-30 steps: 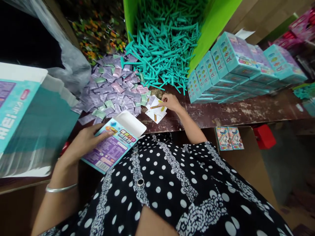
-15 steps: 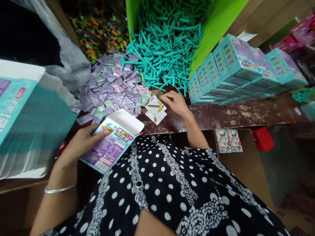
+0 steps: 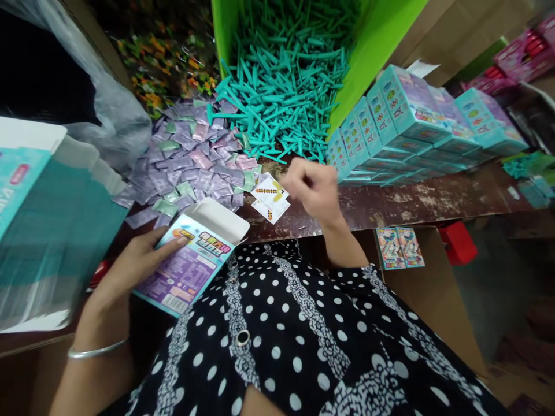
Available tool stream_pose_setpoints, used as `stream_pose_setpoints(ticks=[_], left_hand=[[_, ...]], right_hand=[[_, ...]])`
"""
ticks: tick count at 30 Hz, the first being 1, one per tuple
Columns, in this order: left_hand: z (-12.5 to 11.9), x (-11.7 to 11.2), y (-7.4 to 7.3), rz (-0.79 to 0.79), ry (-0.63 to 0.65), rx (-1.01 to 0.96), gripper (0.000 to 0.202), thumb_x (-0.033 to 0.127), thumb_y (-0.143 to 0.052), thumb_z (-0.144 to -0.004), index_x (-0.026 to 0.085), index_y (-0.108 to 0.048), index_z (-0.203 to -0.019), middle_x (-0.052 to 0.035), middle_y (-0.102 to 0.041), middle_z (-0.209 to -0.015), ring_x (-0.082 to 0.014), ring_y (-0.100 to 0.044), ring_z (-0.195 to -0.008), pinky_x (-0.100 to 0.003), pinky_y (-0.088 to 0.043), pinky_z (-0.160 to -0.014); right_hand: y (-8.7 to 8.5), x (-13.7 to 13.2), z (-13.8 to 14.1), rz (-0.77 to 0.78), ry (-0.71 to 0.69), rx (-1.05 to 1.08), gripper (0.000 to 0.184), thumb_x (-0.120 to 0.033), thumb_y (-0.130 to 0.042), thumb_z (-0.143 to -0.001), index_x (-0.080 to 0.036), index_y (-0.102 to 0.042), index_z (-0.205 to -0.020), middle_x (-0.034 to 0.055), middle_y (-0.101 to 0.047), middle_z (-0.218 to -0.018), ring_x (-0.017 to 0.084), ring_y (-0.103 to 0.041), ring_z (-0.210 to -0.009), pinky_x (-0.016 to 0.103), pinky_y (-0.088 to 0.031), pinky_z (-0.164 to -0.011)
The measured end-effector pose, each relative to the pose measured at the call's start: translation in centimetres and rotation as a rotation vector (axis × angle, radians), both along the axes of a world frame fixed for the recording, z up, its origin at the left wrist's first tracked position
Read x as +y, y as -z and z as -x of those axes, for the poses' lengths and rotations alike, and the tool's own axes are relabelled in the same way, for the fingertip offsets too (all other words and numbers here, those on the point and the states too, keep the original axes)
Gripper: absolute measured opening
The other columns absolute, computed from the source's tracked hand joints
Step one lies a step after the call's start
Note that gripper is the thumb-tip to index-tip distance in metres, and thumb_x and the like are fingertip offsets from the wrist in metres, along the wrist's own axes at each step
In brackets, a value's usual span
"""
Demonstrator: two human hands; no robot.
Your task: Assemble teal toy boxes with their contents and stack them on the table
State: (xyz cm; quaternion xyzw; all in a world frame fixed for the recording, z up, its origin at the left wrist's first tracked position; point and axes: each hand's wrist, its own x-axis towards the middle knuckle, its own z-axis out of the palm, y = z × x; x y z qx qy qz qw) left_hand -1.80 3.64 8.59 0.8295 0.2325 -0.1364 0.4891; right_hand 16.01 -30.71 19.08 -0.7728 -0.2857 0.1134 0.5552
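My left hand (image 3: 145, 254) is closed on a small purple and teal cardboard box (image 3: 184, 268), thumb across its printed face. The box's white end flap stands open, tilted toward the upper right. My right hand (image 3: 313, 188), somewhat blurred, hovers over the table edge with its fingers curled in; whatever they may hold is hidden. Just left of it lie two overlapping white cards (image 3: 271, 199) printed with pixel-style tools. Beyond the box spreads a heap of small purple, green and pink sachets (image 3: 191, 159).
A lime-green bin (image 3: 368, 75) spills turquoise plastic hammer-like sticks (image 3: 281, 98) behind the cards. Filled teal boxes (image 3: 399, 127) are stacked at right. Flat box blanks (image 3: 65, 225) stand at left. Below the table's right edge, two small printed packs (image 3: 399, 247) lie on a carton (image 3: 433, 294).
My right hand has lifted away from beside the cards toward me, its fingers now curled in. My left hand still holds the box; the whole view has shifted slightly.
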Motion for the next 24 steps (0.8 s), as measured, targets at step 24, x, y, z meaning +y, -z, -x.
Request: stream_pose_setpoints(ticks=[24], left_hand=[[-1.0,0.0,-0.4,-0.045,0.09,-0.023,0.082,0.088,-0.074,-0.077,0.017,-0.087,-0.117,-0.0099,-0.088,-0.103,-0.0339,-0.08,-0.092,-0.036,-0.059,-0.075]], right_hand=[[7.6,-2.3,-9.9,0.21,0.062,0.063,0.047,-0.068,-0.079,-0.086,-0.023,-0.071,-0.097,0.0053,-0.079,-0.096,0.025,-0.07,-0.095,0.034,-0.054,-0.083]])
